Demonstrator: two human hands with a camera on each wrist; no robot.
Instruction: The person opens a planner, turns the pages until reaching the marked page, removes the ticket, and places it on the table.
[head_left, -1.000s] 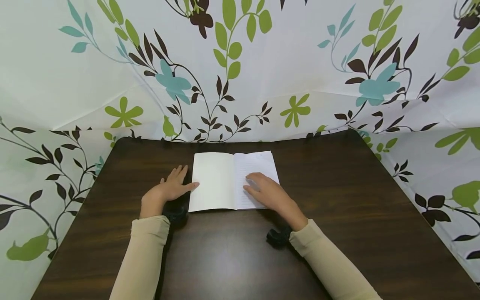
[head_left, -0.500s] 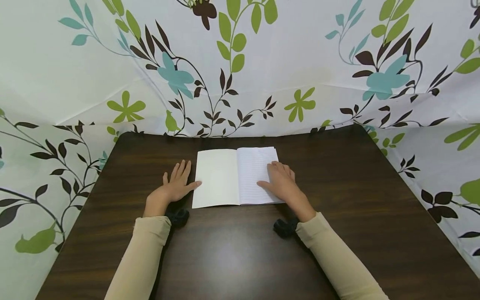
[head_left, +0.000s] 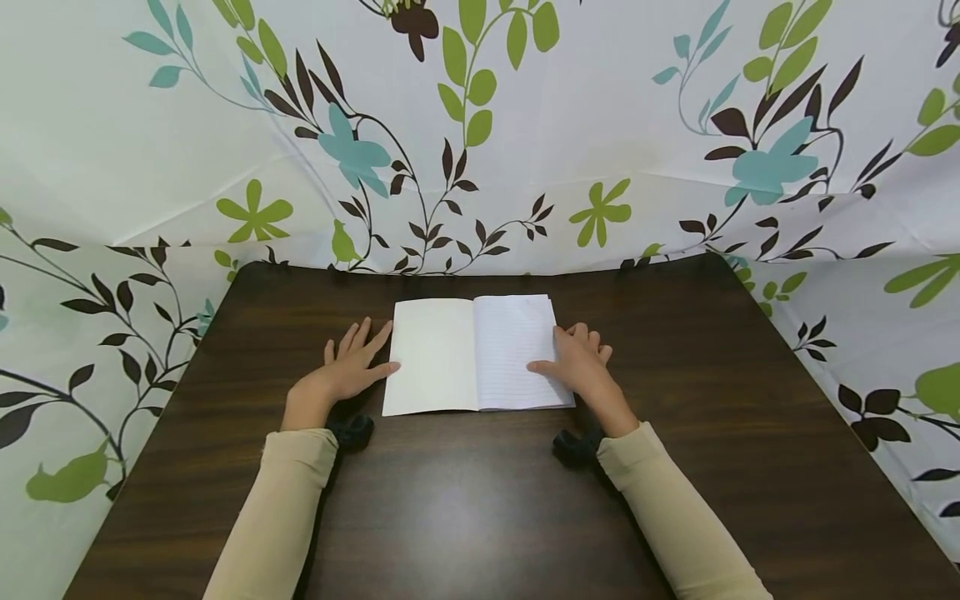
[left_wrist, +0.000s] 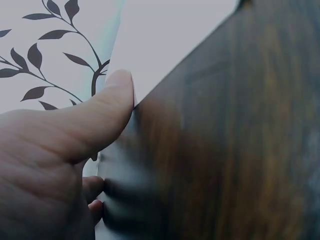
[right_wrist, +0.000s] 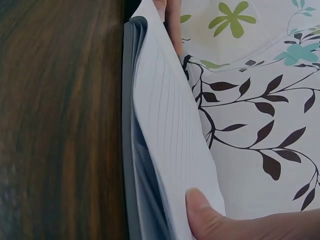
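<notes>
An open notebook [head_left: 472, 354] lies flat on the dark wooden table [head_left: 465, 500], with a blank page on the left and a lined page on the right. My left hand [head_left: 348, 367] lies flat on the table beside its left edge. The left thumb [left_wrist: 107, 107] touches the edge of the blank page. My right hand [head_left: 579, 362] rests at the notebook's right edge. Its thumb [right_wrist: 200, 215] presses on the lined page [right_wrist: 170, 130], which bows up a little. The right fingers lie relaxed just off the edge. Neither hand holds anything.
A white curtain [head_left: 480, 167] printed with green, teal and brown leaves surrounds the table at the back and on both sides. Black wrist straps [head_left: 573, 446] sit under both beige sleeves. Bare table lies in front of the notebook.
My right hand has slid from the middle of the lined page to the notebook's right edge. The left hand has stayed beside the left edge.
</notes>
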